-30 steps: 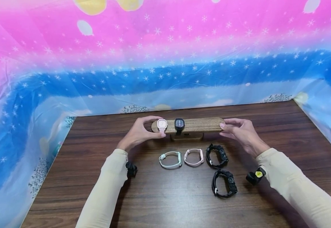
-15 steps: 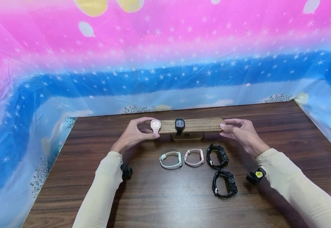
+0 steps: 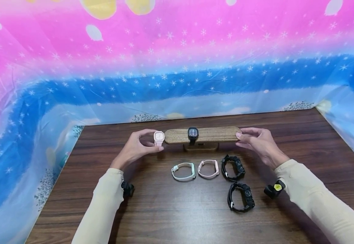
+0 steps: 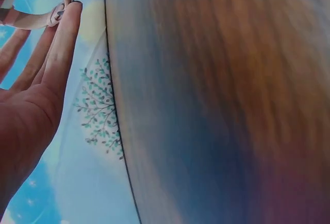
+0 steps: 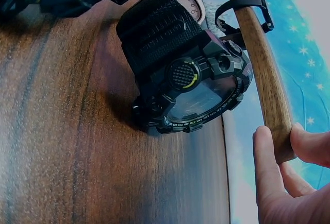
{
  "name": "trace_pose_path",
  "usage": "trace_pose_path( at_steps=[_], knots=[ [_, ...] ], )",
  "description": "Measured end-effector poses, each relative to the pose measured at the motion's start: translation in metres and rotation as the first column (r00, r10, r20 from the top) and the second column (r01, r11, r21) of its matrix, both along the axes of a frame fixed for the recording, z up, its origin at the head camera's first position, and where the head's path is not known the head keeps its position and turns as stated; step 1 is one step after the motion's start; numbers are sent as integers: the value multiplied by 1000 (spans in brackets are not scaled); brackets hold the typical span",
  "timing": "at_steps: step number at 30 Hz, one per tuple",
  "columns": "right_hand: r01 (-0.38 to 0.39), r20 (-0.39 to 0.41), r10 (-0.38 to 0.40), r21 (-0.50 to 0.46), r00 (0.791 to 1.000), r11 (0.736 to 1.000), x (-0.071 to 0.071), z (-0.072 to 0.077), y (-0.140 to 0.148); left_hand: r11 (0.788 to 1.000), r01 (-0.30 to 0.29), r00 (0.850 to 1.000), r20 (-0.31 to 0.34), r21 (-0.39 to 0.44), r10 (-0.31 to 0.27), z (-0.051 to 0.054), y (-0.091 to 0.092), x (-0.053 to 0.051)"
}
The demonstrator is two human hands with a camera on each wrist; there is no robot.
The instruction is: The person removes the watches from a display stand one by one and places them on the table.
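Observation:
My left hand (image 3: 133,145) pinches a closed pale pink watch (image 3: 159,136) between thumb and fingers, just off the left end of a wooden watch stand (image 3: 216,134). In the left wrist view the looped pink strap (image 4: 32,21) shows at the top left corner, against the fingers. My right hand (image 3: 260,144) grips the stand's right end, its thumb and fingers on opposite sides of the bar (image 5: 268,80) in the right wrist view. Around the bar, left of its middle, sits a black square-faced watch (image 3: 193,132).
In front of the stand on the brown table (image 3: 177,220) stand a mint watch (image 3: 183,171), a second pink watch (image 3: 208,169) and two chunky black watches, one farther (image 3: 233,167) and one nearer (image 3: 241,197). A patterned cloth (image 3: 177,74) hangs behind.
My left hand has moved left, sliding the pink watch off the stand's left end. My right hand keeps its grip on the right end, and the other watches have not moved.

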State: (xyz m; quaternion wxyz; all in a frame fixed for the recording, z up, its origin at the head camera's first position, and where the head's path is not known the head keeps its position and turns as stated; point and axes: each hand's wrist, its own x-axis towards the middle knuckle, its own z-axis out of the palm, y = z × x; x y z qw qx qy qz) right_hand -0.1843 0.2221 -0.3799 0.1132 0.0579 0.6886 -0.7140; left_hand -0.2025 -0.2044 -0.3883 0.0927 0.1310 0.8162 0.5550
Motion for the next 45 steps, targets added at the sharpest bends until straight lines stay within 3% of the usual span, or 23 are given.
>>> trace_pose_path(
  at_steps=[6, 15, 21, 26, 33, 36, 43, 45],
  knots=[
    [-2, 2, 2, 9, 1000, 1000, 1, 1, 0, 989, -31, 997, -81, -143, 20, 6, -5, 14],
    [3, 2, -3, -7, 1000, 1000, 1, 2, 1, 970, -81, 989, -139, -229, 50, 16, -2, 40],
    [0, 1, 0, -3, 1000, 1000, 1, 2, 2, 970, -35, 976, -217, -241, -19, 22, 12, 58],
    [2, 3, -2, -8, 1000, 1000, 1, 2, 2, 967, 26, 967, -241, -252, -89, 24, 28, 69],
    [3, -1, -3, -22, 1000, 1000, 2, 1, 1, 936, 61, 954, -255, -346, -157, 30, 52, 84],
    [5, 1, -5, -26, 1000, 1000, 2, 1, 1, 914, 75, 941, -274, -398, -197, 30, 62, 90],
    [7, -1, -7, -30, 1000, 1000, 2, 1, 1, 870, 90, 886, -360, -485, -292, 22, 86, 98],
    [6, 0, -6, -28, 1000, 1000, 2, 0, 0, 855, 96, 879, -359, -511, -313, 20, 92, 99]
  ],
)
